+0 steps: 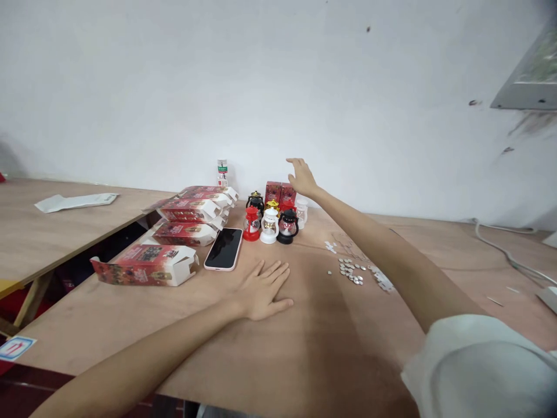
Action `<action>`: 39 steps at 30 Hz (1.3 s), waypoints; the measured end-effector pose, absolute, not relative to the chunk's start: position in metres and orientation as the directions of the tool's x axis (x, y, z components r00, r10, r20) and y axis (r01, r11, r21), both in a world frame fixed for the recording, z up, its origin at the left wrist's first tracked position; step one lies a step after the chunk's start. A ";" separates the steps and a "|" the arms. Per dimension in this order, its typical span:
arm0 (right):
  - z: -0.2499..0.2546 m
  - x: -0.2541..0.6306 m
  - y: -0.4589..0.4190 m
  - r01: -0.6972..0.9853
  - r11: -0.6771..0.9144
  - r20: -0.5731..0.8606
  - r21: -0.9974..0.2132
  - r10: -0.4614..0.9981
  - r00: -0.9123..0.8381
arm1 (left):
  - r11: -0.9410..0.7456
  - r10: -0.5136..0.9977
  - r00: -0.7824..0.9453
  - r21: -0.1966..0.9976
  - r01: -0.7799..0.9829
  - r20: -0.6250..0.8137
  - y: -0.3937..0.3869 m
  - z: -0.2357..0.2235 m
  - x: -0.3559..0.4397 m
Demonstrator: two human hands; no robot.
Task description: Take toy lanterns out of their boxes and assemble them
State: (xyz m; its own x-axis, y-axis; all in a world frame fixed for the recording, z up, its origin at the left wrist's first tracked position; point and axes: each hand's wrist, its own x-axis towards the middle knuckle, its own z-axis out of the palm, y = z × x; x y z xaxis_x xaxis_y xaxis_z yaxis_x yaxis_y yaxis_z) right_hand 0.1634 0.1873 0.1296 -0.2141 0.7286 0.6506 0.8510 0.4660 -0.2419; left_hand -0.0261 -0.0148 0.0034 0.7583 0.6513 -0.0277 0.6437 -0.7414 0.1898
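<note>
My left hand lies flat on the wooden table, fingers spread, just in front of a phone in a pink case. Raised above the back of the table, my right hand is empty with its fingers apart. Below it stands a cluster of small lanterns: a red lantern, a white lantern and a black lantern in front, with several more behind. Two small closed red boxes stand upright behind the lanterns, near my right hand.
Several red printed cartons with open white ends lie stacked at left. A small bottle stands by the wall. Button cells and small white pieces lie right of centre. A white cable runs along the right; a gap separates the left table.
</note>
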 end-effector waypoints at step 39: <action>0.054 0.163 0.043 0.921 0.388 0.497 0.042 0.791 -0.356 | -0.695 0.674 0.737 0.381 0.610 0.051 -0.006 -0.002 -0.025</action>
